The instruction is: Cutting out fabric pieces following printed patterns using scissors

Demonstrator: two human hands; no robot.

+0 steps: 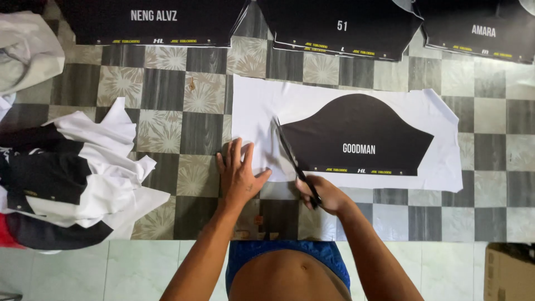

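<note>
White sheet (262, 111) lies under my left hand (238, 175), fingers spread flat; my right hand (326, 195) grips black scissors (292, 159), blades parted.

white sheet (262, 106), black panel (356, 134), grey checkered floor (167, 89).

I'm in a home garment workshop: black printed panels (356, 136) lie on my checked floor covering (167, 95), cut scraps (83, 173) heaped at its left edge.
</note>
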